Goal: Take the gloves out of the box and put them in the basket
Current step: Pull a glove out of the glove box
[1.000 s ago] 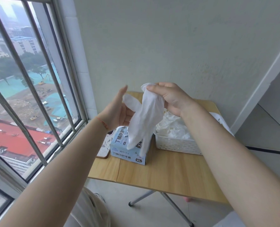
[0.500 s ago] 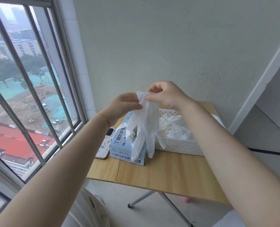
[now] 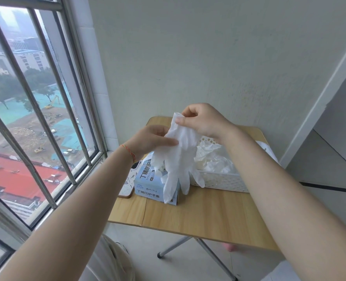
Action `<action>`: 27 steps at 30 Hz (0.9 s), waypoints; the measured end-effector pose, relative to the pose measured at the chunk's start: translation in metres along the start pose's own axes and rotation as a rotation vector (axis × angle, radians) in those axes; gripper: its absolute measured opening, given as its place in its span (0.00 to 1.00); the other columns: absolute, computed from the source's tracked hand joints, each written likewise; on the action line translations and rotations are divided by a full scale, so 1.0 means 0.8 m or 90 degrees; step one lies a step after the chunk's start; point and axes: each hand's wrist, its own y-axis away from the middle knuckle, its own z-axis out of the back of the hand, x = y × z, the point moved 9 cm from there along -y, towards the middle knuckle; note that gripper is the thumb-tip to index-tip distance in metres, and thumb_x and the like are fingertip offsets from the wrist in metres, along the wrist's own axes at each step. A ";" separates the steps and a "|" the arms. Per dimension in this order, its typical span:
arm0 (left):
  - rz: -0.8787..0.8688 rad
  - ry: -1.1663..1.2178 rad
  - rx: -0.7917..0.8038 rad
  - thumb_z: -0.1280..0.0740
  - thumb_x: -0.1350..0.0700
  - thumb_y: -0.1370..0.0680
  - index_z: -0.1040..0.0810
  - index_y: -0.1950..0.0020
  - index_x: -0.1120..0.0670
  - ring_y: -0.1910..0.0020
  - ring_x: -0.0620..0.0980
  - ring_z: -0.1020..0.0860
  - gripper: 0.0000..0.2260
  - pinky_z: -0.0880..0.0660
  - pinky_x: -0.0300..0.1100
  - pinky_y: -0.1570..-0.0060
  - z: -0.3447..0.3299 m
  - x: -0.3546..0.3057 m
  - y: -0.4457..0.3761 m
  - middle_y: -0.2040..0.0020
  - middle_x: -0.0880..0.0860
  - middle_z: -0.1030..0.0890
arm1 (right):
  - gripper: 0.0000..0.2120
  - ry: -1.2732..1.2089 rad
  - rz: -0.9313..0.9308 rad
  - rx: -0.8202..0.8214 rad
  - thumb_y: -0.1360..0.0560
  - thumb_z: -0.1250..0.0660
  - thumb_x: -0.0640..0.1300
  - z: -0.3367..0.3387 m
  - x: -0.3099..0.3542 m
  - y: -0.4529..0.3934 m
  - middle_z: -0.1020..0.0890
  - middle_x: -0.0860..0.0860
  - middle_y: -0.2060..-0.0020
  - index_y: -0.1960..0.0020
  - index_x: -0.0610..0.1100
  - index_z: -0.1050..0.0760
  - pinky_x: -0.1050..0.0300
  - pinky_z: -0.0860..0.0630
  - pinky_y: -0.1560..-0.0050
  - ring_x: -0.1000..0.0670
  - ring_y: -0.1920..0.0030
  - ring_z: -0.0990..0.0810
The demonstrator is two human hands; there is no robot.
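A white glove (image 3: pixel 178 159) hangs fingers down above the table. My right hand (image 3: pixel 202 120) pinches its cuff at the top. My left hand (image 3: pixel 151 139) pinches the glove lower down at its left side, thumb across the front. Behind and below the glove stands the light blue glove box (image 3: pixel 147 183) with more white glove material sticking out of its top. To the right of the box sits the white perforated basket (image 3: pixel 222 181), which holds several crumpled white gloves (image 3: pixel 212 157).
A wooden folding table (image 3: pixel 204 216) carries the box and basket. A phone in a patterned case (image 3: pixel 127 187) lies left of the box. The barred window (image 3: pixel 36 118) is at the left, a plain wall behind.
My left hand went from open beside the glove to pinching its left side. Both hands have moved slightly with the glove, which now hangs straighter in front of the box.
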 end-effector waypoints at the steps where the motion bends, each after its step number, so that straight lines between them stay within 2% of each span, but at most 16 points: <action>1: 0.038 -0.035 0.012 0.24 0.57 0.28 0.16 0.53 0.58 0.60 0.48 0.18 0.07 0.20 0.43 0.56 0.000 0.011 0.002 0.58 0.54 0.15 | 0.08 -0.009 0.001 -0.015 0.26 0.27 0.46 0.004 0.000 -0.001 0.23 0.53 0.64 0.55 0.43 0.23 0.62 0.28 0.63 0.55 0.65 0.24; 3: 0.102 -0.064 0.031 0.24 0.57 0.27 0.16 0.55 0.58 0.62 0.46 0.17 0.05 0.21 0.38 0.61 -0.001 0.029 0.007 0.61 0.51 0.15 | 0.07 -0.019 -0.003 -0.052 0.26 0.27 0.45 0.013 -0.003 -0.003 0.23 0.53 0.63 0.55 0.44 0.24 0.62 0.27 0.63 0.54 0.63 0.24; 6: 0.149 0.012 0.031 0.28 0.59 0.24 0.18 0.50 0.60 0.57 0.49 0.16 0.06 0.20 0.37 0.62 -0.001 0.045 0.013 0.55 0.53 0.14 | 0.08 -0.048 -0.021 -0.116 0.26 0.28 0.47 0.028 -0.011 -0.006 0.22 0.52 0.63 0.55 0.44 0.24 0.61 0.26 0.64 0.53 0.64 0.23; 9: 0.151 0.188 0.038 0.31 0.57 0.21 0.21 0.39 0.62 0.45 0.54 0.18 0.13 0.20 0.46 0.46 0.000 0.056 0.010 0.43 0.58 0.17 | 0.11 -0.074 -0.049 -0.170 0.25 0.31 0.50 0.041 -0.026 -0.007 0.26 0.50 0.65 0.58 0.44 0.28 0.60 0.29 0.68 0.50 0.65 0.27; 11: 0.151 0.292 0.055 0.32 0.54 0.22 0.25 0.33 0.61 0.43 0.58 0.20 0.20 0.23 0.53 0.40 -0.003 0.062 0.003 0.41 0.60 0.20 | 0.11 -0.081 -0.087 -0.184 0.23 0.33 0.50 0.047 -0.041 -0.006 0.30 0.50 0.67 0.58 0.45 0.31 0.63 0.31 0.74 0.50 0.66 0.30; 13: 0.157 0.338 0.046 0.32 0.52 0.22 0.25 0.32 0.62 0.46 0.58 0.20 0.22 0.23 0.52 0.44 -0.008 0.063 -0.009 0.44 0.60 0.20 | 0.10 -0.100 -0.128 -0.195 0.22 0.35 0.49 0.055 -0.063 -0.004 0.32 0.49 0.67 0.56 0.45 0.32 0.65 0.33 0.77 0.49 0.67 0.32; 15: 0.176 0.339 0.025 0.32 0.50 0.23 0.21 0.39 0.61 0.54 0.54 0.20 0.18 0.22 0.45 0.53 -0.017 0.058 -0.023 0.51 0.56 0.19 | 0.10 -0.118 -0.173 -0.213 0.22 0.36 0.49 0.066 -0.088 0.001 0.31 0.49 0.65 0.57 0.45 0.32 0.64 0.32 0.77 0.49 0.66 0.31; 17: 0.204 0.272 0.008 0.33 0.50 0.22 0.22 0.49 0.60 0.64 0.48 0.22 0.12 0.25 0.37 0.64 -0.030 0.050 -0.044 0.62 0.52 0.21 | 0.11 -0.120 -0.215 -0.226 0.21 0.36 0.48 0.080 -0.114 0.009 0.31 0.50 0.64 0.60 0.46 0.33 0.63 0.30 0.75 0.49 0.65 0.31; 19: 0.211 0.173 0.007 0.35 0.52 0.20 0.22 0.53 0.59 0.69 0.47 0.23 0.11 0.27 0.36 0.68 -0.041 0.041 -0.066 0.65 0.52 0.22 | 0.14 -0.124 -0.245 -0.231 0.22 0.37 0.45 0.093 -0.141 0.016 0.34 0.49 0.67 0.63 0.46 0.36 0.64 0.33 0.75 0.49 0.67 0.34; 22: 0.228 0.063 0.031 0.32 0.53 0.22 0.23 0.55 0.57 0.65 0.49 0.25 0.08 0.28 0.41 0.62 -0.064 0.032 -0.100 0.63 0.53 0.24 | 0.15 -0.118 -0.283 -0.242 0.22 0.37 0.43 0.116 -0.182 0.030 0.36 0.48 0.69 0.65 0.46 0.37 0.62 0.36 0.74 0.48 0.69 0.38; 24: 0.253 -0.015 0.066 0.32 0.52 0.22 0.21 0.57 0.57 0.64 0.51 0.22 0.09 0.25 0.44 0.58 -0.083 0.030 -0.121 0.62 0.53 0.21 | 0.15 -0.090 -0.314 -0.252 0.22 0.38 0.43 0.136 -0.210 0.040 0.35 0.48 0.69 0.66 0.45 0.38 0.61 0.35 0.74 0.48 0.71 0.37; 27: 0.227 -0.272 0.076 0.30 0.45 0.24 0.18 0.52 0.60 0.57 0.55 0.20 0.17 0.23 0.48 0.50 -0.103 0.025 -0.158 0.57 0.56 0.18 | 0.13 -0.005 -0.347 -0.275 0.23 0.39 0.43 0.166 -0.252 0.054 0.33 0.47 0.70 0.64 0.44 0.37 0.58 0.32 0.71 0.47 0.73 0.33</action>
